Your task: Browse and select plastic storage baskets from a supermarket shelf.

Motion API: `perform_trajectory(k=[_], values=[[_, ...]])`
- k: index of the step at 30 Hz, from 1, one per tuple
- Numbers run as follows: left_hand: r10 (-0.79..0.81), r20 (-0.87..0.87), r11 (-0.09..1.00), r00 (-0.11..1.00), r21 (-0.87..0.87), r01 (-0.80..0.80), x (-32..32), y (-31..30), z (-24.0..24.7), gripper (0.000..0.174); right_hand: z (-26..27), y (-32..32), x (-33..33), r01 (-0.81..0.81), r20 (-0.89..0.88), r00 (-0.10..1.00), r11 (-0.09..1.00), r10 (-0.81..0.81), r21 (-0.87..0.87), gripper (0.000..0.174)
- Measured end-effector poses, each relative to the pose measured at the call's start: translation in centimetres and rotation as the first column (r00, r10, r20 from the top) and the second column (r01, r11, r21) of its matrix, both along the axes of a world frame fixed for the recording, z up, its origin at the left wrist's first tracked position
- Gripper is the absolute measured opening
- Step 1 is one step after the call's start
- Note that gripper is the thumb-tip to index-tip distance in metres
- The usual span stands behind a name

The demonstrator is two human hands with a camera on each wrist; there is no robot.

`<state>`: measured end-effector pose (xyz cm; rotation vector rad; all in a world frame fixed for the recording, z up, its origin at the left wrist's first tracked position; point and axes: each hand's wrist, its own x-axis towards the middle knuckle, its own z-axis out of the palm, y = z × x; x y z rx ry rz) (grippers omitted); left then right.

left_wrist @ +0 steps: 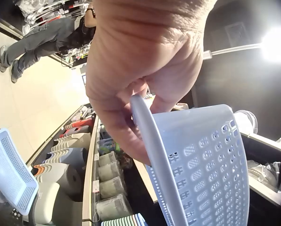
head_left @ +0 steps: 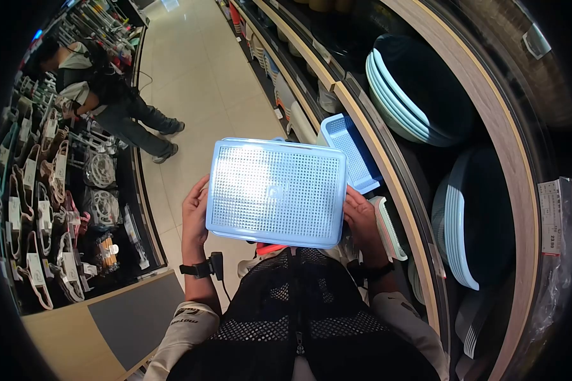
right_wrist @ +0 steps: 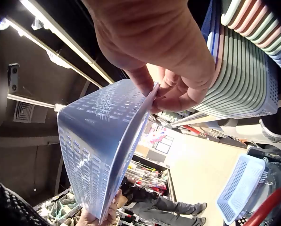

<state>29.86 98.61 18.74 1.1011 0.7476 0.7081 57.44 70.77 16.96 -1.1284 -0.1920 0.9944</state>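
Note:
A light blue plastic basket [head_left: 276, 193] with a grid of small holes is held up before the chest, its broad perforated face towards the head camera. My left hand [head_left: 196, 213] grips the rim at its left side; in the left wrist view, the fingers [left_wrist: 119, 129] curl over that rim. At the opposite side my right hand [head_left: 360, 219] pinches the rim, with thumb and fingers on either side of it in the right wrist view. A second blue basket [head_left: 353, 155] is just beyond the right hand, by the shelf.
Shelves on the right hold stacked pale basins [head_left: 394, 101] and more nested basins [head_left: 454, 219]. Nested green baskets [right_wrist: 239, 75] stand near the right hand. Another person [head_left: 102, 89] stands in the aisle [head_left: 190, 82] by a rack of hanging goods [head_left: 44, 203].

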Motion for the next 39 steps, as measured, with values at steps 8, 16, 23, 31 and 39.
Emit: perform_trajectory(k=[8, 16, 23, 31, 39], values=[[-0.04, -0.073, 0.999, 0.996, -0.011, 0.04, -0.2, -0.1, -1.4, 0.044, -0.5, -0.1, 0.3, -0.017, 0.064, 0.998, 0.999, 0.019, -0.036, 0.059], [-0.074, -0.143, 0.997, 0.987, -0.028, 0.07, -0.5, 0.4, -2.0, 0.04, 0.7, 0.3, 0.0, -0.056, 0.115, 0.991, 0.995, 0.066, -0.088, 0.058], [-0.095, -0.15, 0.995, 0.984, -0.038, 0.091, -0.6, 0.5, -2.3, 0.038, 0.5, 0.1, 0.0, -0.061, 0.113, 0.991, 0.993, 0.072, -0.105, 0.06], [-0.039, -0.156, 0.999, 0.987, 0.015, 0.041, 0.4, -0.3, -2.4, 0.037, 2.9, 0.4, -0.3, -0.097, 0.13, 0.987, 0.995, 0.096, 0.002, 0.063], [-0.101, -0.292, 0.993, 0.951, 0.024, 0.113, -0.4, 0.0, -3.2, 0.03, 3.8, 0.1, -0.3, -0.133, 0.167, 0.978, 0.99, 0.125, 0.037, 0.059]])
